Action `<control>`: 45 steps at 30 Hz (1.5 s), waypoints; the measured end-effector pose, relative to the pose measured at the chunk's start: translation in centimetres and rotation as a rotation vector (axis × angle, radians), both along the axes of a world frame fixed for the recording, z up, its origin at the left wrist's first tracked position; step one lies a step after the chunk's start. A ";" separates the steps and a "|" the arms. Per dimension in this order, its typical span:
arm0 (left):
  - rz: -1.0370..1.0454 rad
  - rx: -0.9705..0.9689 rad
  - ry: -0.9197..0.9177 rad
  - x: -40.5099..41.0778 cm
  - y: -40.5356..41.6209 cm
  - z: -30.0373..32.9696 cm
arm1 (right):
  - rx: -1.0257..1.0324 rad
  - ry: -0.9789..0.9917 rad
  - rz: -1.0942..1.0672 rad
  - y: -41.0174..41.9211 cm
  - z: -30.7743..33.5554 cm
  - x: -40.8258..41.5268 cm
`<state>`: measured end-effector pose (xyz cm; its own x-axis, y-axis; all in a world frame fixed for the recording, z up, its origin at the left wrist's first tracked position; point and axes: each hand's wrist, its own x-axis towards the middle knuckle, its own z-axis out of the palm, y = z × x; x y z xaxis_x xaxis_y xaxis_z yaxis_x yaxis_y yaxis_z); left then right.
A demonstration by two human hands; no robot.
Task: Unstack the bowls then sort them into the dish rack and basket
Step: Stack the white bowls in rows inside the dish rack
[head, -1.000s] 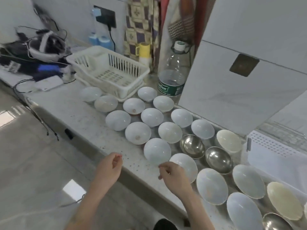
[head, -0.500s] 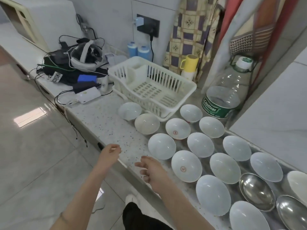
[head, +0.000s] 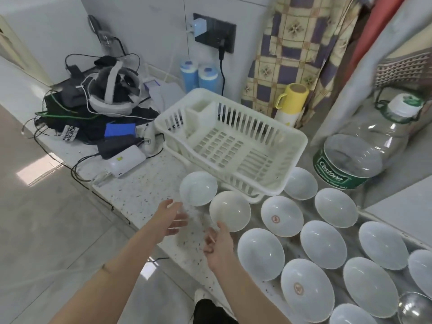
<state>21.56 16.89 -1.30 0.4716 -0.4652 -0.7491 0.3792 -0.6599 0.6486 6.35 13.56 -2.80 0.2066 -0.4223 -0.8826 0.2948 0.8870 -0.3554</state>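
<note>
Several white bowls lie spread singly over the speckled counter [head: 149, 183]. The leftmost white bowl [head: 198, 188] and a cream bowl [head: 230, 210] sit just in front of the white plastic dish rack [head: 233, 146], which holds nothing. My left hand [head: 171, 217] hovers open, fingers spread, just left of these two bowls. My right hand [head: 218, 246] is below the cream bowl, fingers loosely curled, holding nothing. A steel bowl [head: 413, 307] shows at the lower right edge.
A large clear water bottle [head: 357, 155] lies right of the rack. A yellow-lidded flask [head: 291, 102] and two blue bottles [head: 198, 77] stand behind it. A heap of cables, a headset and chargers [head: 105, 108] fills the counter's left end. The tiled floor lies below the counter edge.
The view has swung left toward the rack. Both hands have moved up and left to the two leftmost bowls, and my left hand has opened its fingers.
</note>
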 end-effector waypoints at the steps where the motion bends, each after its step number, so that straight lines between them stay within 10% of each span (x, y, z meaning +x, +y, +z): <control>1: -0.007 -0.009 0.038 0.3 -0.5 -0.2 | -0.009 0.032 -0.030 -0.2 -0.2 0.4; 27: -0.545 -0.199 0.127 12.7 -3.0 1.3 | -0.193 0.379 -0.604 3.3 3.4 9.3; 45: -0.514 -0.542 0.097 17.5 -11.4 9.0 | -0.790 0.654 -0.413 -5.8 12.1 8.8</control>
<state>39.04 5.53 7.74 0.0390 -0.9244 -0.3795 0.1817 -0.3669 0.9123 15.19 7.81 9.25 -0.4883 -0.8441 -0.2217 0.0644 0.2185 -0.9737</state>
